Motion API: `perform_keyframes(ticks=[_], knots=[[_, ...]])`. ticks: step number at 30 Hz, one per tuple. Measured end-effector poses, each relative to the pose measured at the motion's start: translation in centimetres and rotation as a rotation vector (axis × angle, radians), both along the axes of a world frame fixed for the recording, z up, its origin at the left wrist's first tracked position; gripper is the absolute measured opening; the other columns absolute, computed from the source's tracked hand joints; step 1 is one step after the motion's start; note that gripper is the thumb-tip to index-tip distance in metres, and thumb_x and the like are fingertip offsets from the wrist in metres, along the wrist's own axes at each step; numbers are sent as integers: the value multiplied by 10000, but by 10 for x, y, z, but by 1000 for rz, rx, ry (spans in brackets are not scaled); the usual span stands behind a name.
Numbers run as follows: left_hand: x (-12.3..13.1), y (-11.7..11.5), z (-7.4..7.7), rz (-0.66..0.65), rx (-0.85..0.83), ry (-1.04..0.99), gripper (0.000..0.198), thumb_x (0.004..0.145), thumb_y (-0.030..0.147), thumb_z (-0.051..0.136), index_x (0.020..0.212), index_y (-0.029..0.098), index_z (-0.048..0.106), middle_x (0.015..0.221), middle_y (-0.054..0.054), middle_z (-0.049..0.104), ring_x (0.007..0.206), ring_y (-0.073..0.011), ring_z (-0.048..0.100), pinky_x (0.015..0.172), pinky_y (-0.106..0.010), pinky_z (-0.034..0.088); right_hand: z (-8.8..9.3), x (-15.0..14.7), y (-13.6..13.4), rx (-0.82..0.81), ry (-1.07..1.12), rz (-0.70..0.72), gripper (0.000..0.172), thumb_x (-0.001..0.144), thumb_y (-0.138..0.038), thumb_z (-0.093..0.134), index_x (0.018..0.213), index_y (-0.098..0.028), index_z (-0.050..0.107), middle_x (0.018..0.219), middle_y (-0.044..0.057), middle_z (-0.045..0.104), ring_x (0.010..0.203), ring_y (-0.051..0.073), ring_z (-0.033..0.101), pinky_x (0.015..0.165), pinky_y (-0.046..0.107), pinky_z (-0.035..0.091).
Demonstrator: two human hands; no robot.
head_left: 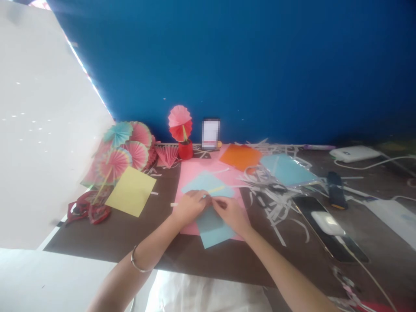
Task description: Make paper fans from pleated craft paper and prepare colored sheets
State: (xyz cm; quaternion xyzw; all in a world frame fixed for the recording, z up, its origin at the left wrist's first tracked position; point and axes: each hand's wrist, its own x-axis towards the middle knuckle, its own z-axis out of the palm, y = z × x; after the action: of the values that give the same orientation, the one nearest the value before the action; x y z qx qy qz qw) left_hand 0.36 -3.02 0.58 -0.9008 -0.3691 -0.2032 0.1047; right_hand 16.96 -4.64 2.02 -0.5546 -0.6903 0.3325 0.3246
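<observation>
Light blue paper lies over a pink sheet on the dark table. My left hand rests on the blue paper, its fingertips bent together near the middle. Close by on the right, my right hand has thumb and forefinger pinched near the same spot. A thin yellow strip lies on the blue paper just beyond the fingertips. Whatever the fingers hold there is too small to make out.
Folded paper fans and a yellow sheet are at the left. Behind stand a red pot and a small screen. Orange paper, white paper strips and a phone with a white case lie at the right.
</observation>
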Motion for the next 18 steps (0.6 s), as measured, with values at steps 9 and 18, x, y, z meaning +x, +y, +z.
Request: perform_keyframes(ticks=[9,18], knots=[[4,-2,-2,50,20,80,153,817,75,436,802,157,564,876,-46,594,635,-144,553,574,-283,423,-6,0,1,43,-43,-11,230,763,-292,462,706,-178,654,676,15,673,606,156,599,557,240,440],[5,-4,1,65,-232,-173,147,831,174,469,794,171,612,885,-27,621,629,-107,576,583,-238,437,0,-3,0,16,30,-2,248,753,-320,463,721,-166,655,689,32,677,607,160,593,560,251,447]])
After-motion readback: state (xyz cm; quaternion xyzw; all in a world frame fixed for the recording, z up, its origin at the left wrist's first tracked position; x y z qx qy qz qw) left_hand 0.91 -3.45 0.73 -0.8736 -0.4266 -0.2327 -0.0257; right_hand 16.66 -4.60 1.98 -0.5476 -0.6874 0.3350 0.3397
